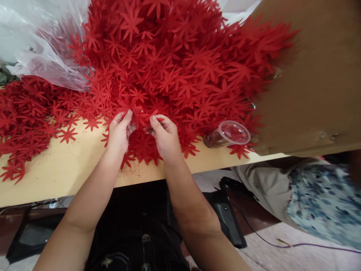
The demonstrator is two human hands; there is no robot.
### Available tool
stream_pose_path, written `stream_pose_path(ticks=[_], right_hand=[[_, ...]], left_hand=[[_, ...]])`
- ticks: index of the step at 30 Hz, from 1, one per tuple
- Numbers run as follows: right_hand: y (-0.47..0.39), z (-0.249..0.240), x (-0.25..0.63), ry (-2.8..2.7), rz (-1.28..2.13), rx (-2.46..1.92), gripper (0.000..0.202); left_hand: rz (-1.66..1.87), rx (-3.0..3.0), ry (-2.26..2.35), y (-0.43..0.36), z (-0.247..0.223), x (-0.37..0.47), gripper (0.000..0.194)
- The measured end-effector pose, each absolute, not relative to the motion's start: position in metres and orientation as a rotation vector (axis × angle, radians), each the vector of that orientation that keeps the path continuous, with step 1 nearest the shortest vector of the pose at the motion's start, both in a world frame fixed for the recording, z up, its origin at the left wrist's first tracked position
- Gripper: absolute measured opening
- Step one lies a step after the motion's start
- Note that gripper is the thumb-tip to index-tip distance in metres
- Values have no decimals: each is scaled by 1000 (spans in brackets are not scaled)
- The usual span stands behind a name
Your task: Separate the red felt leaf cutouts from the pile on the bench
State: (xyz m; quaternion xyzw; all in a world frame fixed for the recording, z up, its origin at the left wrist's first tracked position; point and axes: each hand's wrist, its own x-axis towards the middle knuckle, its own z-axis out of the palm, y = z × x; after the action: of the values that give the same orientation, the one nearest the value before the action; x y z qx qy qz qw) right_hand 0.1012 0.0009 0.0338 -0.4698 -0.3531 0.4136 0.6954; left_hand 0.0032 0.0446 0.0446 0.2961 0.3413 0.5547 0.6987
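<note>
Both my hands meet over the front edge of a large heap of red star-shaped fabric petals (pixel 169 64). My left hand (pixel 120 130) pinches a red petal piece (pixel 138 116) between thumb and fingers. From the other side, my right hand (pixel 165 135) pinches a red tip at its thumb and forefinger; whether it belongs to the same piece I cannot tell. More red pieces lie right under and between the hands. To the right of my right hand, a clear plastic cup (pixel 234 132) leans tilted among the petals.
A cardboard panel (pixel 316 82) stands on the right, with metal bits in it. At upper left is a clear plastic bag (pixel 53 45). The yellowish tabletop (pixel 79 162) carries more red pieces at left. A person in patterned clothing (pixel 324 199) sits at lower right; a cable crosses the floor.
</note>
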Motion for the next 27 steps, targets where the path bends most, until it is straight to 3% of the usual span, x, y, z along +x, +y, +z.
stream_pose_path(ticks=[7,12,15,22,27], right_hand=[[5,25,126,-667,797,-1073,18],[7,26,134,-1052,542,-1205,43],[5,34,127,-1225,462,-1220,40],[4,40,117,-1309,575,-1153,32],[1,43,115,-1314,785,-1074,40]], left_hand=[[1283,623,737,57,43,-10,14],[1131,623,623,50,49,-5,9],[1097,607,613,44,49,0,10],[1092,626,585,43,50,1,6],[1124,633,583,44,48,3,6]])
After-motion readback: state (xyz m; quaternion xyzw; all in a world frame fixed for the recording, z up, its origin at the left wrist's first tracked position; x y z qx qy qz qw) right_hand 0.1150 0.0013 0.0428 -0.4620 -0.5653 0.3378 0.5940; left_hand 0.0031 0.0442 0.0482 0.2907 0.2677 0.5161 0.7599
